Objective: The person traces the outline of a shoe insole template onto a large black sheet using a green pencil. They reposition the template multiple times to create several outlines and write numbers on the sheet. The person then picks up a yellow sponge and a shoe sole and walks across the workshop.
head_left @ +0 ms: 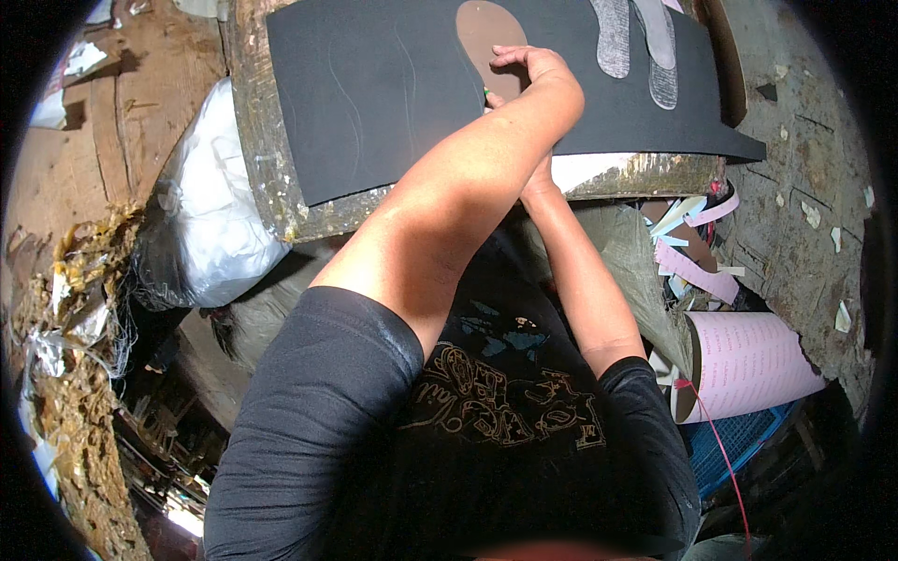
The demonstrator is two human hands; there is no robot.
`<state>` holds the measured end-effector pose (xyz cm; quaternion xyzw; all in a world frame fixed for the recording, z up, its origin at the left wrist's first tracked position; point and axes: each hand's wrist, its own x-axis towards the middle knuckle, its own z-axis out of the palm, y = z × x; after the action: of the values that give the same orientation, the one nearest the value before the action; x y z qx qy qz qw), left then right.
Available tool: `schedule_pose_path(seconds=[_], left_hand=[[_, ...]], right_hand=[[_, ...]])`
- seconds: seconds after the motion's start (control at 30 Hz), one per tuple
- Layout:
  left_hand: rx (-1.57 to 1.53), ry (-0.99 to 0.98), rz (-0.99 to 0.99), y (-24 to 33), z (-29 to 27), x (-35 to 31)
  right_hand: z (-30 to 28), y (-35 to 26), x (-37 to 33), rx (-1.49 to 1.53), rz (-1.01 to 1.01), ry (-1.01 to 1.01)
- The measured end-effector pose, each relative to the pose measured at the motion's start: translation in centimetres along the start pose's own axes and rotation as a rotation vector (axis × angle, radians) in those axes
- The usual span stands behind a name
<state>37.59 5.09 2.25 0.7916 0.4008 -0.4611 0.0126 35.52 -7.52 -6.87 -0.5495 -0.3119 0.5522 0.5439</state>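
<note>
A brown sole-shaped template lies flat on a dark grey foam sheet. My left hand reaches over it, fingers stretched out and resting on the template's right side. Beneath my left forearm, my right hand is mostly hidden; its visible fingertips are at the template's left edge. They pinch a small green-tipped tool, whose body I cannot see. Pale curved lines run down the sheet to the left. Several grey speckled insole pieces lie on the sheet at the right.
The sheet covers a worn wooden bench. A stuffed white plastic bag stands left of it. Paper offcuts hang at the right, above a curled pink printed sheet and a blue basket. A red string dangles there.
</note>
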Motion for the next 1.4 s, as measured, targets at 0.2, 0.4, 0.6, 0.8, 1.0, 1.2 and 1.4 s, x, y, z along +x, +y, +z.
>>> schedule_pose_path(seconds=[0.2, 0.4, 0.6, 0.8, 1.0, 1.2, 1.4], left_hand=[[-0.158, 0.158, -0.001, -0.8, 1.6, 0.3], [-0.532, 0.318, 0.052, -2.9, 3.6, -1.5], [-0.563, 0.436, 0.106, -4.8, 6.9, -2.3], [-0.668, 0.512, 0.048, -4.6, 8.3, -2.1], [-0.676, 0.507, -0.054, -3.9, 8.2, -2.1], [-0.88, 0.451, -0.314, -1.2, 6.8, -4.0], [-1.512, 0.579, -0.73, 3.7, 7.6, -5.9]], right_hand=[[0.1, -1.3, -1.2, -0.567, -0.185, 0.068], [-2.4, -3.2, -6.0, -1.232, -0.561, -0.21], [-4.7, -5.8, -6.6, -0.834, -0.44, -0.232], [-7.3, -8.0, -2.5, -0.91, -0.216, -0.311], [-8.5, -8.3, 5.2, -0.998, -0.297, -0.426], [-8.0, -11.2, 13.5, -0.821, -0.428, -0.327], [-13.2, -11.6, 16.0, -0.662, -0.108, -0.397]])
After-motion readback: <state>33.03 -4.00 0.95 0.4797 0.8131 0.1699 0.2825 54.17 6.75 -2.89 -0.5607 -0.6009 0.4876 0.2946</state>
